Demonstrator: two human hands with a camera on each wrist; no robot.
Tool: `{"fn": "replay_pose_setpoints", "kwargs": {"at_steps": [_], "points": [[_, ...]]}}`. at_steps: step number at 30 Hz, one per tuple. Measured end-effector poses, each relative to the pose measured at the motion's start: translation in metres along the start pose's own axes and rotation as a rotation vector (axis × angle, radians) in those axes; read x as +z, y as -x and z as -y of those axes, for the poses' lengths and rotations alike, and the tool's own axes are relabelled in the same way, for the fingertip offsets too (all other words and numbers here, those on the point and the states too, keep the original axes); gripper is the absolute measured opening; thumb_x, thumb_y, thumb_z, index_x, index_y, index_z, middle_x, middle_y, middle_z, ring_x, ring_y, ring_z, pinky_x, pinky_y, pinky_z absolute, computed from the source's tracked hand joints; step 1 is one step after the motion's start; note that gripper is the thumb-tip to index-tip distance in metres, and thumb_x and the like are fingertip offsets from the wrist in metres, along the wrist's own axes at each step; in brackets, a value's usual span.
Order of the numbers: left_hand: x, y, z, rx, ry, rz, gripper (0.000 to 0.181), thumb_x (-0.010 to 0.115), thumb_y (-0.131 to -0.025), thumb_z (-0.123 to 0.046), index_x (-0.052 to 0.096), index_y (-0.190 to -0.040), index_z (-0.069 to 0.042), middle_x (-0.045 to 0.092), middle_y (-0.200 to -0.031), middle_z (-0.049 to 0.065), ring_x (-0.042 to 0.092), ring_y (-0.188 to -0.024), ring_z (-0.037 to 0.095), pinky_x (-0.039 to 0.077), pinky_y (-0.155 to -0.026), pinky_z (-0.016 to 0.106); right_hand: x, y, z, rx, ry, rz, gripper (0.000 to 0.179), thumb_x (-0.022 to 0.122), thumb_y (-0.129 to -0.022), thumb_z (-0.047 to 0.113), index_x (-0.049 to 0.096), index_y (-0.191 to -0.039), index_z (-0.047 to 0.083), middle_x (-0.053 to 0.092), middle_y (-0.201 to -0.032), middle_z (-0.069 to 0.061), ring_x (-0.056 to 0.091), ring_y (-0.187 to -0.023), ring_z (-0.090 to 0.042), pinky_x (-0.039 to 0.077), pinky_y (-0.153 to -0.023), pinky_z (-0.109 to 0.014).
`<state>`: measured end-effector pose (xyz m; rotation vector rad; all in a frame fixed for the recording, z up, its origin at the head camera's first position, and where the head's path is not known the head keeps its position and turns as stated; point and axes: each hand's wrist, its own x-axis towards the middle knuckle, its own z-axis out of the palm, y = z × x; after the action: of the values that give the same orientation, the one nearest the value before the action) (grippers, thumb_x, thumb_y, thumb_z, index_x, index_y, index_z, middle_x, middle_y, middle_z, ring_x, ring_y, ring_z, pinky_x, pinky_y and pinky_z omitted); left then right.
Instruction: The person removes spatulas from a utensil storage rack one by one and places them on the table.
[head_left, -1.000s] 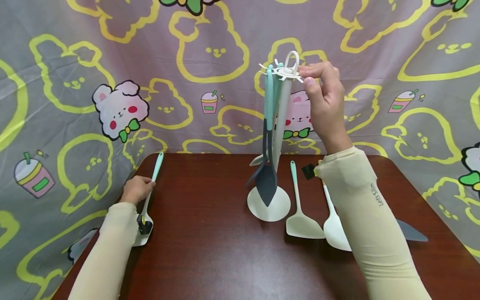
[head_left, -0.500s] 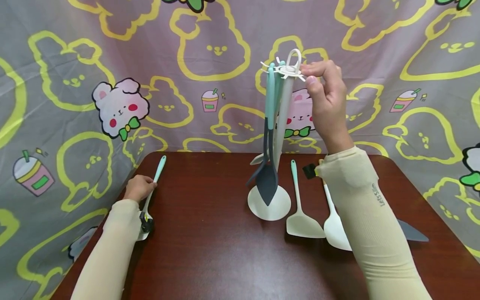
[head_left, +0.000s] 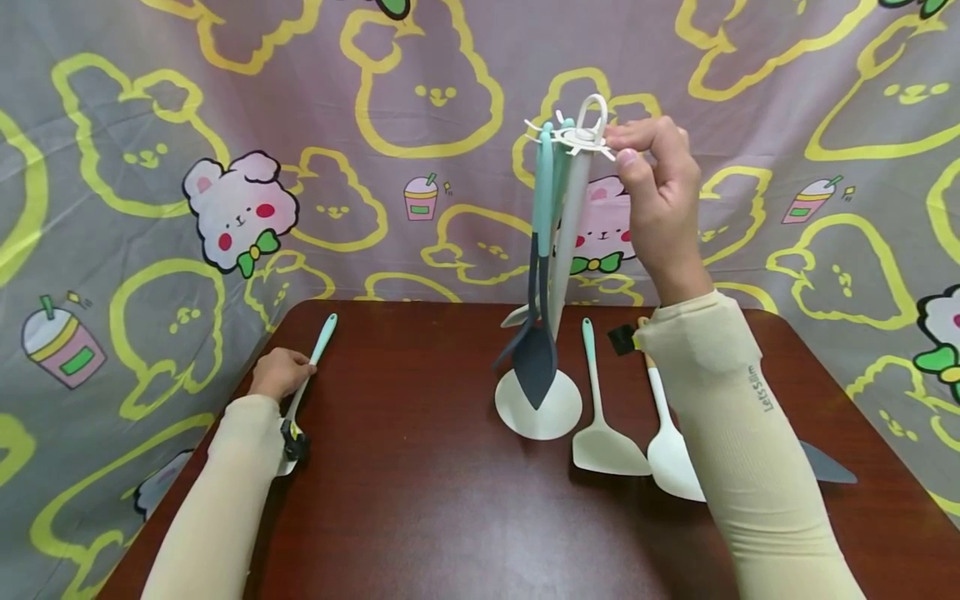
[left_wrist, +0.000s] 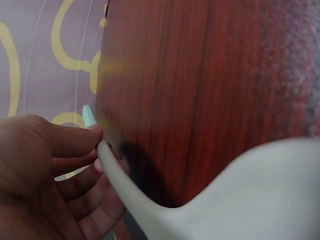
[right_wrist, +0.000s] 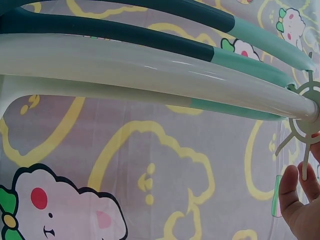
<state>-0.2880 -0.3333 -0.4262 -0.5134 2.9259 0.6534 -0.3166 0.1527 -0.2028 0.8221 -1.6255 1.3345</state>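
On the left side of the table, my left hand (head_left: pixel 282 372) pinches the shaft of a cream spatula (left_wrist: pixel 135 195) with a mint handle end (head_left: pixel 326 335). Its broad head is mostly hidden by the wrist in the head view. My right hand (head_left: pixel 660 179) pinches a hook on the top ring of a white utensil stand (head_left: pixel 573 225), thumb and fingertips at the hook's end. From the ring hang a dark grey spoon (head_left: pixel 536 362) and other mint-handled utensils, one dark and one cream (right_wrist: pixel 165 97). The stand's round base (head_left: pixel 536 425) rests on the table.
Right of the base lie a cream turner (head_left: pixel 607 450) with a mint handle and a white turner (head_left: pixel 671 462), partly behind the right sleeve. A grey utensil head (head_left: pixel 827 464) shows beyond that sleeve. A patterned curtain (head_left: pixel 450 167) encloses the brown table (head_left: pixel 405 500).
My left hand has shifted slightly right with the spatula, whose handle tip has moved a little right and nearer. My right hand stays on the stand's hook.
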Motion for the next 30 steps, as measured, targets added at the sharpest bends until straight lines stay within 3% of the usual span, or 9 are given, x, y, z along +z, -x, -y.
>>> {"fn": "replay_pose_setpoints", "kwargs": {"at_steps": [7,14,18,22,30], "points": [[0.0029,-0.0010,0.0028,-0.026,-0.012,0.012,0.039,0.063,-0.093,-0.024,0.067,-0.119,0.005,0.067,-0.119,0.026,0.062,-0.090,0.031,0.050,-0.067,0.032,0.0000,0.0015,0.0007,0.032,-0.002,0.008,0.041,0.047,-0.087,0.025,0.062,-0.099,-0.011,0.063,-0.101,0.024,0.053,-0.113,-0.005,0.038,-0.099,-0.026],[0.0000,0.0020,0.0018,-0.032,-0.014,0.024,0.034,0.063,-0.092,-0.022,0.070,-0.114,0.004,0.067,-0.119,0.026,0.062,-0.091,0.032,0.050,-0.069,0.034,0.0001,0.0007,0.0010,0.027,-0.006,0.006,0.042,0.047,-0.087,0.025,0.061,-0.100,-0.012,0.062,-0.100,0.024,0.053,-0.113,-0.005,0.039,-0.101,-0.027],[-0.0010,0.0033,0.0003,-0.047,0.011,0.031,0.032,0.064,-0.091,-0.020,0.070,-0.112,0.004,0.070,-0.094,0.018,0.061,-0.076,0.023,0.048,-0.060,0.028,0.0003,0.0008,0.0028,0.045,-0.043,0.002,0.038,0.048,-0.088,0.020,0.060,-0.100,-0.014,0.062,-0.100,0.021,0.055,-0.115,-0.008,0.043,-0.102,-0.026],[-0.0026,0.0051,-0.0014,-0.071,0.035,0.039,0.030,0.063,-0.091,-0.018,0.069,-0.111,0.005,0.064,-0.074,0.007,0.059,-0.066,0.017,0.048,-0.055,0.026,0.0007,0.0016,0.0043,0.073,-0.094,-0.013,0.035,0.049,-0.087,0.016,0.060,-0.100,-0.015,0.062,-0.100,0.016,0.057,-0.117,-0.013,0.049,-0.101,-0.029],[-0.0019,0.0080,-0.0043,-0.134,0.074,0.030,0.029,0.064,-0.091,-0.017,0.069,-0.109,0.005,0.064,-0.082,0.011,0.059,-0.070,0.019,0.053,-0.056,0.026,0.0006,0.0013,0.0047,0.072,-0.109,-0.016,0.034,0.049,-0.087,0.015,0.061,-0.098,-0.014,0.066,-0.101,0.015,0.058,-0.118,-0.020,0.052,-0.102,-0.030]]}}
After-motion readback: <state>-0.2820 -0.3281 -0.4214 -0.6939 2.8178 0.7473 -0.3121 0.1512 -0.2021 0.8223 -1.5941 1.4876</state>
